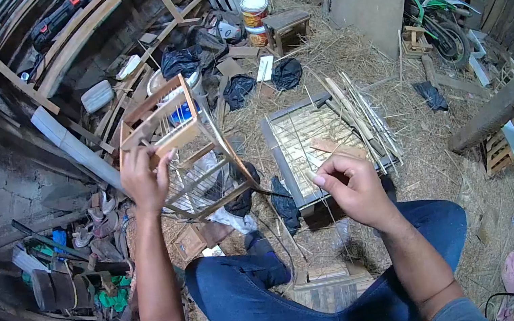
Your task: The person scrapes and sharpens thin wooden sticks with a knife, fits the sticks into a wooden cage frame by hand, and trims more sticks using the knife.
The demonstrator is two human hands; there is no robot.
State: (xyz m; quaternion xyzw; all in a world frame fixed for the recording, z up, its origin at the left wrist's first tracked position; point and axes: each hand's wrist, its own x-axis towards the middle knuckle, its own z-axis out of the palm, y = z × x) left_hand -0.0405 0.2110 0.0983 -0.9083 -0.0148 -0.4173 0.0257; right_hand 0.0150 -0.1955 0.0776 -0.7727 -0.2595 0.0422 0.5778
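Note:
My left hand (145, 173) is closed round the upper rail of a small wooden cage frame (204, 152) with thin bars, which is tilted at left of centre. My right hand (351, 188) is in front of my right knee, thumb and forefinger pinched together on what looks like a thin stick (298, 143); its ends are hard to make out. Just beyond that hand is a low, dark-edged worktable (280, 167) with a pale slatted top. Several long thin wooden strips (358, 111) lie along its right side, and a short flat wood piece (337, 148) rests near its front.
Straw covers the floor (440, 183). Black plastic bags (239, 89) and stacked paint buckets (255, 13) stand beyond, near a small wooden stool (286, 26). A slanted wooden beam (506, 92) and a green motorbike (441, 18) are at right. Clutter (75, 261) fills the left side.

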